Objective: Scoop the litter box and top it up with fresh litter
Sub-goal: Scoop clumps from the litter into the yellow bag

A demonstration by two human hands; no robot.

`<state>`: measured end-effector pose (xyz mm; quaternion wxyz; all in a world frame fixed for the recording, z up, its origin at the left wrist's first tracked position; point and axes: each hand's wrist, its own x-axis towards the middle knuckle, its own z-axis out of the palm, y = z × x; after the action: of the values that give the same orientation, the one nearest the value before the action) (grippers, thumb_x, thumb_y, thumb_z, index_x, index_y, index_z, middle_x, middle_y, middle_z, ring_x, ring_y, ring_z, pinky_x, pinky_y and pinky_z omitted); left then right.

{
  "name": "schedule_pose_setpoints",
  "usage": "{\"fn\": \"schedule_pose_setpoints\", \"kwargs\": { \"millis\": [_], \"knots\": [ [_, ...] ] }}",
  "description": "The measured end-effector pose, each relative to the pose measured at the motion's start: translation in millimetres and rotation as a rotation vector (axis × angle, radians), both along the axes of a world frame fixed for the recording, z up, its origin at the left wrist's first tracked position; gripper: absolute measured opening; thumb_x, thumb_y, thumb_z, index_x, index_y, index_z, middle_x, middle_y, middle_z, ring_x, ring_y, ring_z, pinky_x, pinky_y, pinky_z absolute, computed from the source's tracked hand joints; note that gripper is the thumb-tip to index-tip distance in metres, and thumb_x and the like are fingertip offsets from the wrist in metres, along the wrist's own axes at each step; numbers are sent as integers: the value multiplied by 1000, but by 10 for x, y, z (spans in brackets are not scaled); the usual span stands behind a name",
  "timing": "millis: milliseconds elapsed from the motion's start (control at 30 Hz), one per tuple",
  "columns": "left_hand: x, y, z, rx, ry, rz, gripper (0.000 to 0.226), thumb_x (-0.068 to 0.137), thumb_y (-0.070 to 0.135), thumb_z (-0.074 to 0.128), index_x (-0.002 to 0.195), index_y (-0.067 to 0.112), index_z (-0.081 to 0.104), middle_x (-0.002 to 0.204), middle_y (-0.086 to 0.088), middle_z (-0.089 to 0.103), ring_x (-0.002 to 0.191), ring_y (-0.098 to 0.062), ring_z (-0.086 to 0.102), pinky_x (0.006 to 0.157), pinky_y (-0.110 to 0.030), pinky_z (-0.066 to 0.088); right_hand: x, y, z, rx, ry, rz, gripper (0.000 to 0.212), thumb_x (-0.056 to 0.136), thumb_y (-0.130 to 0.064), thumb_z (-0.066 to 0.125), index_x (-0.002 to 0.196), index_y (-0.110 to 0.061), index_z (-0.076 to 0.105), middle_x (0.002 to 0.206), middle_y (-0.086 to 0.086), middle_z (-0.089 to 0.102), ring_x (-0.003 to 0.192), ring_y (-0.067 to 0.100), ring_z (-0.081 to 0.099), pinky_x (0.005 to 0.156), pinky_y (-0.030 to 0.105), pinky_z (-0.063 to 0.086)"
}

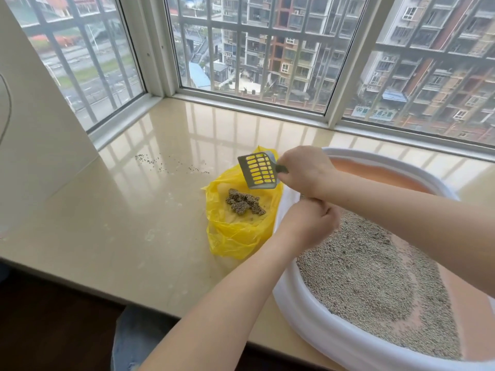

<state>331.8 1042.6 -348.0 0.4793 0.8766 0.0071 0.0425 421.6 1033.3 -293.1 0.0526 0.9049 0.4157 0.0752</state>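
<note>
Head view: slotted litter scoop (259, 171), emptied, gripped by right hand (305, 170) above yellow bag (235, 234) of clumps (245, 202); left hand (308, 223) clenched, perhaps pinching the bag's edge, beside litter box (308, 311).

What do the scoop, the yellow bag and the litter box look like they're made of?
Scoop: grey, matte, rigid slotted blade, probably moulded plastic. Yellow bag: thin plastic film, translucent, crinkled and shiny. Litter box: smooth glossy white rim over a pinkish inner wall, likely hard plastic.
</note>
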Motion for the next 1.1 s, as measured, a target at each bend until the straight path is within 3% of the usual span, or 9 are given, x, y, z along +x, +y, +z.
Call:
{"fn": "schedule_pose_setpoints", "kwargs": {
  "millis": [100, 200, 267, 400, 500, 700, 800, 933, 1100],
  "knots": [
    [25, 10, -13, 13, -19, -32, 30, 83, 21, 39, 67, 15, 63, 59, 1, 62, 61, -16, 59, 61, -33, 49, 4, -447, 175, 299, 219, -114, 20, 84, -31, 57, 85, -22, 75, 66, 1, 64, 64, 18, 56, 52, 27, 42],
    [53, 5, -51, -24, -35, -30, 29, 83, 22, 40, 64, 15, 61, 55, 2, 60, 59, -18, 58, 62, -39, 52, -20, -1026, 345, 563, 439, -254, 8, 84, -29, 67, 89, -32, 73, 47, -13, 56, 45, 6, 42, 43, 19, 33],
    [75, -4, -85, -73, -32, -22, 29, 81, 24, 41, 64, 13, 61, 51, 5, 58, 55, -18, 57, 62, -41, 52, 15, -1441, 379, 610, 487, -379, 11, 85, -28, 68, 96, -29, 71, 59, -13, 63, 51, 11, 45, 48, 23, 35],
    [77, -17, -115, -149, -36, -8, 28, 79, 26, 42, 62, 13, 60, 50, 3, 57, 52, -15, 52, 60, -43, 49, 126, -2167, 261, 356, 496, -609, 27, 84, -29, 67, 69, -6, 72, 59, 6, 56, 51, 18, 40, 49, 26, 29],
    [64, -11, -114, -193, -57, 10, 28, 80, 22, 43, 63, 9, 61, 55, -9, 59, 54, -19, 54, 57, -43, 47, 150, -2456, 130, 166, 497, -663, 41, 79, -29, 66, 48, -11, 46, 48, 2, 38, 48, 19, 30, 48, 27, 22],
    [83, -19, -137, -226, -47, 16, 29, 82, 21, 44, 66, 5, 63, 60, -18, 60, 56, -20, 54, 56, -42, 47, 65, -2594, 160, -257, 426, -677, 36, 76, -40, 70, 58, -14, 51, 53, 0, 45, 50, 19, 40, 49, 24, 29],
    [84, -14, -146, -232, -49, 16, 29, 82, 21, 44, 66, 5, 63, 58, -15, 60, 55, -18, 54, 56, -36, 45, 24, -2621, 174, -395, 409, -721, 28, 79, -31, 67, 60, -13, 55, 53, -1, 49, 48, 17, 43, 48, 21, 33],
    [80, -19, -137, -237, -51, 22, 29, 82, 21, 43, 65, 8, 64, 57, -13, 60, 55, -18, 54, 56, -34, 44, 38, -2673, 73, -395, 640, -788, 16, 80, -19, 67, 67, -10, 63, 46, -2, 48, 38, 14, 37, 40, 16, 29],
    [80, -20, -131, -249, -60, 14, 29, 82, 20, 43, 65, 7, 63, 57, -15, 60, 54, -17, 53, 54, -30, 43, 29, -2722, -121, -228, 536, -702, 38, 79, -38, 72, 61, -13, 50, 54, -1, 45, 50, 16, 38, 48, 26, 29]
  ]
}}
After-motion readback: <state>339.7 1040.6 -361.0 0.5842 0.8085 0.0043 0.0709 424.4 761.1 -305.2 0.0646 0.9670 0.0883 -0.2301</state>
